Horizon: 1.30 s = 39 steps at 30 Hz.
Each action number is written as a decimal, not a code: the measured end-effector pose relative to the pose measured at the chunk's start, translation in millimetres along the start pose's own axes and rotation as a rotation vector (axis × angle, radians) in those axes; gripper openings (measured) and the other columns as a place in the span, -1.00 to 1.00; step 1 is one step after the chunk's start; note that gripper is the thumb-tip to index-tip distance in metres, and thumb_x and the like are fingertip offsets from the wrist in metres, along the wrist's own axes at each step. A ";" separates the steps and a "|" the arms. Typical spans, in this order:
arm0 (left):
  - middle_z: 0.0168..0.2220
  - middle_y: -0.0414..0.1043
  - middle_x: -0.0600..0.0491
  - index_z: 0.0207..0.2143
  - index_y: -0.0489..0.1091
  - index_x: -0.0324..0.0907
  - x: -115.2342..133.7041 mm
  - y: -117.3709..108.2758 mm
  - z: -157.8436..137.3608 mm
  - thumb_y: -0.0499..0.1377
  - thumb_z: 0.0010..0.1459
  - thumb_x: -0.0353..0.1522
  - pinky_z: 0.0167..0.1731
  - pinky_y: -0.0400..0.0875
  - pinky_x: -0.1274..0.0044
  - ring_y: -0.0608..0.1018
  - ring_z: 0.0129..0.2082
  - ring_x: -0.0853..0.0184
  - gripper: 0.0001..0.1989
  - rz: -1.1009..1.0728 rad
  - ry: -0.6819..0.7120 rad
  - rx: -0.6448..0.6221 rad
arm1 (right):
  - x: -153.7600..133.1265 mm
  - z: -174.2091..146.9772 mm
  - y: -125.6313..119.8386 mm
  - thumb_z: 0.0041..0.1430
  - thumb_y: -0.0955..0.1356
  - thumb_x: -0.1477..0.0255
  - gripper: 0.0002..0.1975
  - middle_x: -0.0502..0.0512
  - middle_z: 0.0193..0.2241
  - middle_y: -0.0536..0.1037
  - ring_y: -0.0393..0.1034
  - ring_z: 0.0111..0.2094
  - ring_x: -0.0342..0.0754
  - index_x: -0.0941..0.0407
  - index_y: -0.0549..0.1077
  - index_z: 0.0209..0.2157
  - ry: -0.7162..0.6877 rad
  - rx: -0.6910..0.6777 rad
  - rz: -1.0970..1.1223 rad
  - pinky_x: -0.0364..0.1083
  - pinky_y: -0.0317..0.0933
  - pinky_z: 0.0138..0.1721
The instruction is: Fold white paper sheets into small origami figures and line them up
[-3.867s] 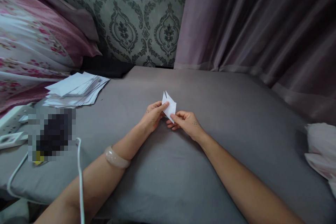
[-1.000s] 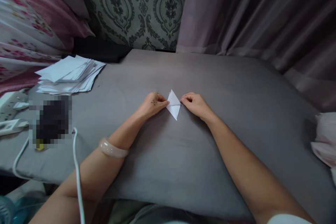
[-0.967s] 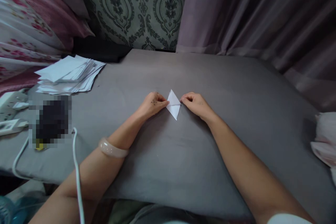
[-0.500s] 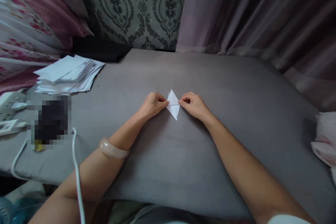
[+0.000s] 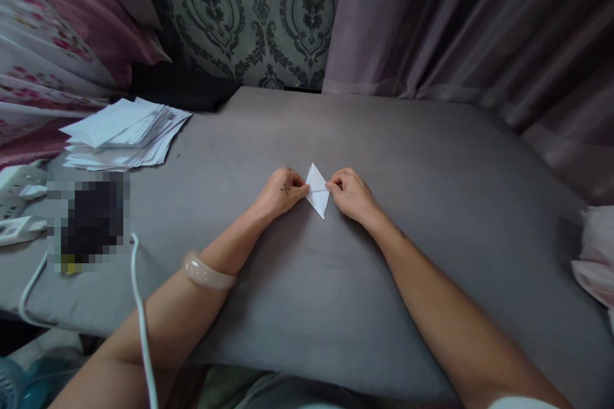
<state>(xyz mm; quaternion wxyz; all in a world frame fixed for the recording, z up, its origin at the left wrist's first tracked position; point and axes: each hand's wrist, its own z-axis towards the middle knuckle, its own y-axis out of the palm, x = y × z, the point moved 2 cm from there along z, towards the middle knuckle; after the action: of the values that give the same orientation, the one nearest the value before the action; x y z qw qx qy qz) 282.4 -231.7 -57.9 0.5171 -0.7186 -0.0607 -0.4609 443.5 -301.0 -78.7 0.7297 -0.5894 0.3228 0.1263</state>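
Note:
A small white folded paper (image 5: 317, 193), diamond-shaped with a crease across its middle, is held just above or on the grey cloth surface (image 5: 307, 307); I cannot tell which. My left hand (image 5: 284, 193) pinches its left corner between thumb and fingers. On the opposite corner, my right hand (image 5: 351, 193) has the same kind of pinch. The paper's points face away from me and toward me. A pale bangle (image 5: 208, 272) circles my left forearm.
Loose white sheets (image 5: 125, 131) lie stacked at the back left. Nearer on that side are a white power strip (image 5: 19, 195), a blurred-out dark object (image 5: 96, 220) and a white cable (image 5: 139, 307) passing over my left forearm. Patterned wall and curtain (image 5: 398, 19) border the far edge.
The two upper tips of the folded paper have come closer together. Both hands keep their pinch at the side corners and have hardly moved.

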 end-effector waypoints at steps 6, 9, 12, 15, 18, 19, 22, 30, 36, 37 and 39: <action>-0.51 0.34 0.07 -0.52 0.42 -0.28 1.0 0.6 0.9 0.15 0.07 -0.37 -0.48 0.13 0.55 0.32 -0.51 0.42 -0.82 0.090 0.035 -0.016 | -3.8 -1.1 -0.1 0.13 0.31 0.42 -0.84 0.12 -0.29 0.45 0.32 -0.36 -0.07 0.11 0.40 -0.52 0.028 0.013 -0.038 -0.05 0.22 -0.24; -0.51 0.34 0.07 -0.52 0.42 -0.27 0.0 1.7 1.7 0.14 0.09 -0.37 -0.45 0.17 0.54 0.32 -0.50 0.42 -0.82 0.122 0.078 -0.006 | -3.2 -1.3 0.3 0.13 0.31 0.42 -0.84 0.12 -0.29 0.44 0.32 -0.37 -0.09 0.11 0.41 -0.51 0.009 0.006 -0.033 -0.06 0.22 -0.26; -0.46 0.37 0.03 -0.51 0.42 -0.27 -2.9 4.8 2.7 0.14 0.09 -0.39 -0.36 0.26 0.51 0.36 -0.45 0.38 -0.84 0.155 0.119 0.017 | -3.0 -1.9 -0.2 0.14 0.30 0.42 -0.85 0.11 -0.29 0.44 0.32 -0.37 -0.09 0.12 0.42 -0.49 0.004 0.002 -0.040 -0.07 0.21 -0.25; -0.41 0.38 -0.01 -0.50 0.40 -0.26 -5.9 8.5 2.4 0.16 0.09 -0.41 -0.24 0.31 0.45 0.39 -0.36 0.32 -0.87 0.176 0.175 0.070 | -2.9 -3.5 -0.6 0.14 0.32 0.42 -0.86 0.10 -0.30 0.44 0.32 -0.36 -0.08 0.12 0.42 -0.49 0.003 0.012 -0.045 -0.07 0.20 -0.26; -0.38 0.36 -0.02 -0.50 0.36 -0.23 -7.9 11.7 -0.1 0.17 0.09 -0.40 -0.16 0.31 0.39 0.39 -0.29 0.28 -0.87 0.205 0.201 0.105 | -1.8 -6.2 0.0 0.13 0.33 0.42 -0.87 0.09 -0.32 0.44 0.32 -0.36 -0.08 0.11 0.42 -0.48 -0.031 0.061 -0.024 -0.07 0.19 -0.26; -0.37 0.34 -0.02 -0.48 0.35 -0.23 -8.2 12.5 -1.3 0.16 0.10 -0.40 -0.15 0.31 0.38 0.38 -0.28 0.26 -0.89 0.218 0.207 0.111 | -1.3 -7.2 0.3 0.13 0.34 0.42 -0.90 0.09 -0.33 0.44 0.32 -0.36 -0.07 0.11 0.43 -0.45 -0.049 0.089 -0.012 -0.07 0.19 -0.26; -0.31 0.32 -0.03 -0.33 0.32 -0.23 -6.8 14.0 -4.7 0.12 0.11 -0.41 -0.17 0.31 0.37 0.34 -0.26 0.25 -0.94 0.261 0.250 0.146 | -1.0 -9.9 1.7 0.12 0.35 0.47 -0.99 0.07 -0.35 0.44 0.32 -0.33 -0.06 0.11 0.41 -0.37 -0.140 0.159 0.018 -0.08 0.19 -0.26; -0.22 0.38 -0.07 -0.20 0.39 -0.26 13.9 13.9 -13.7 -0.07 0.16 -0.60 -0.18 0.34 0.43 0.40 -0.21 0.25 -0.70 0.484 0.410 -0.071 | -5.1 -21.5 1.3 0.23 0.18 0.65 -0.72 0.09 -0.28 0.54 0.34 -0.19 -0.03 0.09 0.45 -0.27 -0.426 0.010 -0.036 -0.07 0.21 -0.16; -0.20 0.39 -0.10 -0.21 0.44 -0.27 26.5 11.2 -26.7 -0.02 0.16 -0.60 -0.24 0.37 0.46 0.42 -0.16 0.21 -0.72 0.695 0.410 -0.179 | -12.7 -38.8 -4.2 0.23 0.16 0.66 -0.67 0.17 -0.13 0.51 0.29 -0.07 0.01 0.13 0.47 -0.14 -0.470 -0.045 -0.189 -0.05 0.23 -0.08; -0.20 0.38 -0.09 -0.20 0.44 -0.26 28.2 11.7 -28.1 -0.01 0.18 -0.59 -0.28 0.38 0.48 0.42 -0.16 0.21 -0.73 0.727 0.407 -0.184 | -14.4 -40.7 -4.6 0.24 0.16 0.65 -0.67 0.17 -0.12 0.50 0.29 -0.07 0.01 0.13 0.47 -0.13 -0.467 -0.043 -0.212 -0.04 0.23 -0.07; -0.19 0.39 -0.10 -0.17 0.44 -0.25 31.6 12.5 -30.4 -0.01 0.21 -0.55 -0.34 0.37 0.51 0.41 -0.17 0.22 -0.74 0.788 0.387 -0.184 | -17.2 -43.1 -5.1 0.24 0.17 0.64 -0.67 0.17 -0.11 0.49 0.28 -0.07 0.02 0.13 0.47 -0.12 -0.454 -0.038 -0.247 -0.05 0.24 -0.08</action>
<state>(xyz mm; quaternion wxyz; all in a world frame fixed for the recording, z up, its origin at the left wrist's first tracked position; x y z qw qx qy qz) 289.2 -274.0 -42.4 0.5891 -0.6303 0.3569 -0.3583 419.4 -339.6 -68.2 0.7820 -0.5947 0.0739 0.1714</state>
